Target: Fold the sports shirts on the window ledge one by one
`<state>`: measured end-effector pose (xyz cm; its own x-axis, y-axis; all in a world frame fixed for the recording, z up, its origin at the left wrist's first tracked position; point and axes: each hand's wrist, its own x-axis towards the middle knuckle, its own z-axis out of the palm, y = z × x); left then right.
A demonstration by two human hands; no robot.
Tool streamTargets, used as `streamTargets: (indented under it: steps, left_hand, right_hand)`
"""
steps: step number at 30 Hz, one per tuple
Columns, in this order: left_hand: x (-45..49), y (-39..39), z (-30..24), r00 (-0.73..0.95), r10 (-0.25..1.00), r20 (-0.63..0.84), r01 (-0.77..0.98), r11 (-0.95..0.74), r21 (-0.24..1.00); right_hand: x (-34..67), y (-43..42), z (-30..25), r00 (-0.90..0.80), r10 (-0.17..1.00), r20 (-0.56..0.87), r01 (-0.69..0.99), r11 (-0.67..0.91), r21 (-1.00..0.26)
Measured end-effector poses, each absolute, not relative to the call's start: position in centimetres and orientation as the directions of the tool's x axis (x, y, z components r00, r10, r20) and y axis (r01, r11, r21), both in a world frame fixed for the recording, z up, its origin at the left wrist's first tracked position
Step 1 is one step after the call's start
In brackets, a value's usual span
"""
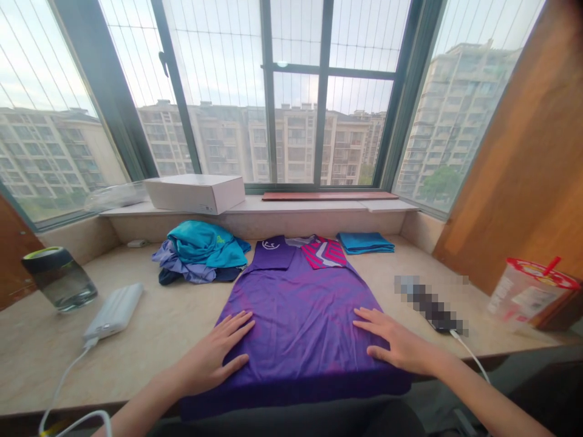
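- Lying on the surface (168, 331), directly before the person, is a purple shirt (303, 321), spread out, creased through the body, its lower edge hanging over the near side.
- Grip: left hand (228, 343) and right hand (387, 341) rest palm down with fingers spread, one towards each side of the shirt; neither pinches nor holds anything.
- Method, as judged: the step in hand appears to be flattening. Light, even pressure, both palms sweeping from the middle outwards, would serve best; avoid drawing more cloth over the edge.
- Orientation: long axis runs from the person towards the window (296, 130), neck end far, hem near. The dark purple sleeve (273, 252) and pink-patterned sleeve (324, 252) appear turned inwards across the top.
- Adjacent: rumpled clothes pile (203, 246) left of the neck end, contact uncertain; folded blue cloth (365, 243) near the right.
- Outlying: power bank (115, 311) and bottle (61, 279) left; pixelated device (437, 315) and lidded cup (528, 291) right; white box (195, 194) on the sill (296, 205).
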<state>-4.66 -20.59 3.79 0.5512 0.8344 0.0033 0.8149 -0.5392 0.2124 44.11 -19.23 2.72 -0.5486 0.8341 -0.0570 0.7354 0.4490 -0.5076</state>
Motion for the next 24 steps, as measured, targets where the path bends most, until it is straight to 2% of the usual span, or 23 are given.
streamTargets:
  steps: [6, 9, 13, 16, 24]
  left_hand:
    - [-3.4, -20.6, 6.2, 0.511, 0.859, -0.042, 0.848, -0.495, 0.187]
    - [-2.4, -18.5, 7.7, 0.496, 0.868, -0.002, 0.856, -0.489, 0.166]
    - [-0.4, -12.6, 8.7, 0.48, 0.867, 0.131, 0.858, -0.496, 0.138]
    - [1.2, -7.0, 8.3, 0.44, 0.88, 0.178, 0.876, -0.464, 0.132]
    - [2.6, 6.7, 5.5, 0.296, 0.942, 0.155, 0.946, -0.312, 0.085]
  right_hand:
    - [43.3, -18.1, 4.3, -0.583, 0.812, -0.025, 0.726, 0.508, -0.463]
    - [42.8, -14.8, 4.7, -0.558, 0.829, 0.044, 0.74, 0.521, -0.425]
    - [41.5, -7.5, 4.5, -0.486, 0.868, 0.1, 0.824, 0.494, -0.278]
    - [40.1, -1.6, 4.2, -0.421, 0.9, 0.113, 0.883, 0.435, -0.174]
    - [36.3, 10.4, 3.9, -0.291, 0.944, 0.156, 0.943, 0.31, -0.117]
